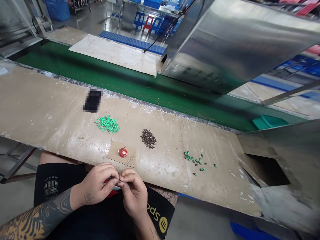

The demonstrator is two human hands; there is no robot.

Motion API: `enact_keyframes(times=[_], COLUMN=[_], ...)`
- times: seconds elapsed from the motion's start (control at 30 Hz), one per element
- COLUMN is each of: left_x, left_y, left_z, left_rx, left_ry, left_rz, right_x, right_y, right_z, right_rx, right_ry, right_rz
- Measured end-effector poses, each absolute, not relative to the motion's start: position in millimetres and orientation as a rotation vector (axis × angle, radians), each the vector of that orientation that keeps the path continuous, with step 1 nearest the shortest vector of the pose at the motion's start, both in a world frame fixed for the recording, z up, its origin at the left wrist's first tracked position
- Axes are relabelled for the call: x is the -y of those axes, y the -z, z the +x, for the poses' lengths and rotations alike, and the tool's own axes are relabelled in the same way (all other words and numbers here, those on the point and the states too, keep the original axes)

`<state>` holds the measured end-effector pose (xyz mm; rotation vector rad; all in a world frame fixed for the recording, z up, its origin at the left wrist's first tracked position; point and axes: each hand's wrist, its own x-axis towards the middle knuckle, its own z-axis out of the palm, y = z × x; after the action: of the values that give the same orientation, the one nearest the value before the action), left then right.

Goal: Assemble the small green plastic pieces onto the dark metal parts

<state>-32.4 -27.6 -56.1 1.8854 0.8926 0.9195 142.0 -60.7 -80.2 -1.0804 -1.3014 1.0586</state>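
Note:
My left hand (98, 183) and my right hand (133, 193) meet at the bench's near edge, their fingertips pinching a tiny metallic piece (119, 181) too small to identify. A red and white item (110, 190) is partly hidden beneath my fingers. Just beyond my hands, a round red button (122, 152) sits on a cardboard square (121, 154). Farther along the bench lie a heap of bright green pieces (107, 124), a heap of dark brown bits (148, 138), and scattered larger green pieces (196, 161).
The scuffed tan bench board (62, 113) runs across the view, with a pixelated dark phone (93, 100) on it. Behind lies a green conveyor belt (125, 75), and a steel hood (237, 43) overhangs it at right. A teal scoop (268, 122) rests beyond the board; a dark opening (267, 170) is at right.

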Motion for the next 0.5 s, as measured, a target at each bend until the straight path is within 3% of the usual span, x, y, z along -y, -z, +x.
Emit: enact_keyframes(times=[0.5], left_x=[27.3], left_y=[61.3], left_z=[-28.7], left_rx=[-0.870], left_ry=[-1.089], left_rz=[2.196], right_x=[64.6], right_y=[82.3], right_z=[139.7], right_rx=[1.264], right_ry=[-1.061], right_rz=[-1.123])
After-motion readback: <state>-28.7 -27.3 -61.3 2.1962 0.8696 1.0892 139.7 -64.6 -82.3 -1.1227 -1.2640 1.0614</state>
